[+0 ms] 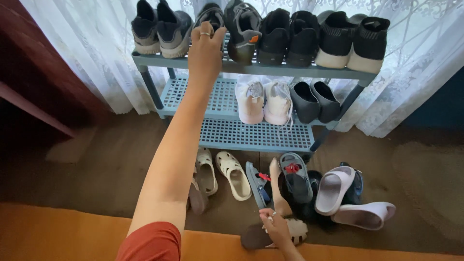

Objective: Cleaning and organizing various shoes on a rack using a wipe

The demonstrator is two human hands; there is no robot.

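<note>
My left hand (pixel 205 48) is stretched up to the rack's (pixel 251 70) top shelf, fingers (pixel 209 33) narrow and curled over a dark sneaker (pixel 211 15) whose long axis runs away from me, heel toward me. My right hand (pixel 275 227) is low at the floor, fingers closed on a cream sandal (pixel 292 231). The left is nearer the sneaker; 2 white sneakers (pixel 263 101) sit 1 shelf below.
</note>
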